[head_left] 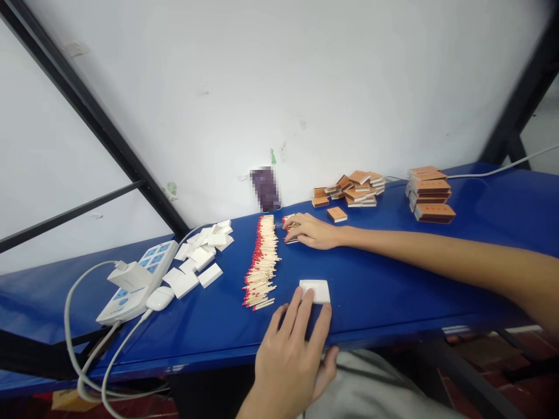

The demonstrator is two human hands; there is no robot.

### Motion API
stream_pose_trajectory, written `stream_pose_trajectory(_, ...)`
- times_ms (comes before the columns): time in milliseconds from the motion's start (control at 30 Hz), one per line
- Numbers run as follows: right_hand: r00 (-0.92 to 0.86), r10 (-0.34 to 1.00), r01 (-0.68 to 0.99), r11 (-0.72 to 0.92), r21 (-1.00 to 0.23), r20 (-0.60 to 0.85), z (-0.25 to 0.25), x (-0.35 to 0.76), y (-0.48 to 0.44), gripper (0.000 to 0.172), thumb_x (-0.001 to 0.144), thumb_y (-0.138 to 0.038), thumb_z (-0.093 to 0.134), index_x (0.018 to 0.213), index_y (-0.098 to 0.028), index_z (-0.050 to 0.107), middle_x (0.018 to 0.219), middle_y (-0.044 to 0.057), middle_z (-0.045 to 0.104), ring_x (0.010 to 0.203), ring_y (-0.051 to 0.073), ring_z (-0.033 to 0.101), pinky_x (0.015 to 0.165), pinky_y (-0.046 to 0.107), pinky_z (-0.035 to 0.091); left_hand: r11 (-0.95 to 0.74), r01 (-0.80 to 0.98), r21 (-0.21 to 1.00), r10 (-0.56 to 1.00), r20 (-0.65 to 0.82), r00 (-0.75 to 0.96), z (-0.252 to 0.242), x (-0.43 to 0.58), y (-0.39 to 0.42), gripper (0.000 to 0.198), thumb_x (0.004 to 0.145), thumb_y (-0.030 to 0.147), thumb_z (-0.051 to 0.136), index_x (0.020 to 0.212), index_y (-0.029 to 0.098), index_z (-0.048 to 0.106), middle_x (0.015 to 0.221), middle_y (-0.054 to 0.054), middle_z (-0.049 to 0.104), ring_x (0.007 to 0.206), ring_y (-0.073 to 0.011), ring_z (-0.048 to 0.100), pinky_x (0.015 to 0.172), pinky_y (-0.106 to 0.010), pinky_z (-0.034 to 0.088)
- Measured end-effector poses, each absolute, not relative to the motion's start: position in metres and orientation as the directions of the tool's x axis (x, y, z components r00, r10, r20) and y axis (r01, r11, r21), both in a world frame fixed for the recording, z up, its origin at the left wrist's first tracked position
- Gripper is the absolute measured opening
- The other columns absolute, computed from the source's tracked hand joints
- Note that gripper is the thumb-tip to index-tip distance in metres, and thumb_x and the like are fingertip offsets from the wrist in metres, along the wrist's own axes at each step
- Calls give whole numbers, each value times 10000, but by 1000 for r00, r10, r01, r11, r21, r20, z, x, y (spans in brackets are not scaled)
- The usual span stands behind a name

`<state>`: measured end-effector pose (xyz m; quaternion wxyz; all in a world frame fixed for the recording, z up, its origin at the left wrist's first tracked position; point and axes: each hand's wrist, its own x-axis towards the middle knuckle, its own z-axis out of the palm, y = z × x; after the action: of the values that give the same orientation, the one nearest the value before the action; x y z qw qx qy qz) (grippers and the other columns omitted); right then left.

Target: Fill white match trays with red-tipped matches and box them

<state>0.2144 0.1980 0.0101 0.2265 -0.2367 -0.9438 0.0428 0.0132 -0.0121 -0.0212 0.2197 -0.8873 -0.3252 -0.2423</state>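
Observation:
My left hand (297, 349) reaches in from the front edge with its fingers apart. Its fingertips rest on a small white matchbox tray (322, 291) lying on the blue table. Farther back, my right hand (315, 230) is spread low over a small group of matches (288, 221), its fingers and thumb touching them; its palm hides part of the group. Left of both hands runs a long row of matches (264, 262), red heads mostly to the left. An orange matchbox sleeve (337, 214) lies beyond my right wrist.
White trays (201, 256) lie heaped at the left, beside a power strip (140, 285) with a charger, a white case (160, 298) and cables. Orange matchboxes form a loose pile (360, 189) at the back and stacks (430, 192) at the right. A phone (265, 189) leans on the wall.

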Motion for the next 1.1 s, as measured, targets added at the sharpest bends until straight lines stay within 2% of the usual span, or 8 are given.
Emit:
stream_pose_trajectory(233,-712,485,430,873,-230,508,4,215,201,342,884,-97,403,1036,-196,693,1158,105,601,1070,243,537,943,452,376,-693,682,-234,466,577,671,-22,13,-13,451,993,347,391,1376,154,533,1430,-174,481,1360,-331,408,954,-426,453)
stream_pose_trajectory(433,-702,540,482,840,-248,464,1,215,205,459,822,-63,422,1220,-210,595,1252,123,540,1150,276,484,935,466,368,-692,683,-234,467,577,670,-21,13,-13,450,993,345,385,1373,156,535,1429,-171,484,1359,-323,411,946,-419,458)
stream_pose_trajectory(500,-695,552,491,832,-257,460,2,215,204,451,831,-81,425,1237,-212,573,1257,122,530,1143,274,482,932,459,364,-692,683,-233,467,578,670,-21,14,-12,451,990,348,393,1372,155,536,1430,-171,482,1364,-326,403,948,-421,456)
stream_pose_trajectory(600,-668,568,505,821,-267,482,4,215,202,345,851,-128,446,1158,-204,584,1154,103,554,1047,254,503,888,417,374,-692,684,-231,466,580,668,-22,13,-12,451,988,344,399,1374,156,534,1437,-171,474,1367,-329,398,954,-427,451)
stream_pose_trajectory(767,-619,572,526,811,-257,538,7,213,197,70,841,-220,546,842,-188,608,940,53,558,912,213,503,828,355,355,-692,681,-238,466,573,674,-21,13,-12,451,992,340,388,1378,156,530,1435,-171,476,1361,-326,407,952,-422,451)
stream_pose_trajectory(933,-657,588,537,804,-255,471,8,212,196,111,828,-268,596,774,-188,651,936,47,593,903,208,516,844,368,325,-688,685,-242,470,570,674,-22,13,-12,457,990,346,387,1386,160,522,1438,-166,473,1368,-324,397,956,-417,451)
stream_pose_trajectory(1100,-693,552,498,832,-246,463,7,212,199,75,783,-194,596,784,-183,670,902,51,617,876,205,530,831,354,354,-688,685,-241,473,567,675,-22,12,-13,457,991,351,392,1386,160,521,1441,-164,471,1365,-322,401,963,-415,449)
